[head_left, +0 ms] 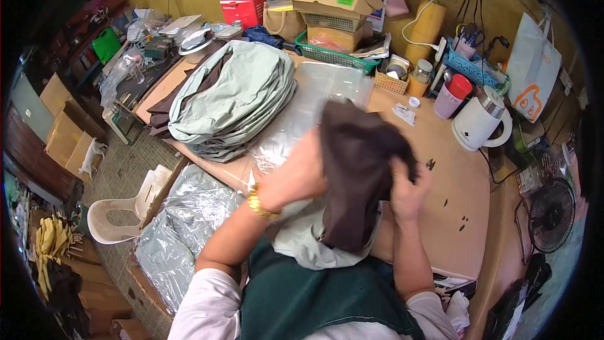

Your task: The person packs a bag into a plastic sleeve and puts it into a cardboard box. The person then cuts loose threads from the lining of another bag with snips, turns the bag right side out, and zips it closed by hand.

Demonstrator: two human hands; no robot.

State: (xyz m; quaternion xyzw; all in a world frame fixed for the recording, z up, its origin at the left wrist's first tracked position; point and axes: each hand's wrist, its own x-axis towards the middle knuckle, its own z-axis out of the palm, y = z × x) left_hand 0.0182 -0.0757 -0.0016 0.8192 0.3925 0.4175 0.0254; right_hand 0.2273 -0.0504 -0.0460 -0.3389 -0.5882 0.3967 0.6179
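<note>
A dark brown cloth (355,170) is bunched up in front of me, its upper part blurred by motion. My right hand (408,190) grips its right edge between thumb and fingers. My left hand (299,167), with a gold watch on the wrist, is closed at the cloth's left side; its fingertips are hidden behind the fabric. Below, a pale grey-green cloth (308,242) hangs over my lap, and I cannot tell whether it joins the brown one. A large folded pile of pale green cloth (233,97) with dark brown parts lies at the left of the table.
Clear plastic sheets (321,85) cover part of the brown tabletop (450,214). Plastic-wrapped cloth (185,226) lies at lower left near a white plastic chair (129,211). A white kettle (481,119), pink cup (447,102) and green basket (333,56) stand farther back. A fan (550,214) is at right.
</note>
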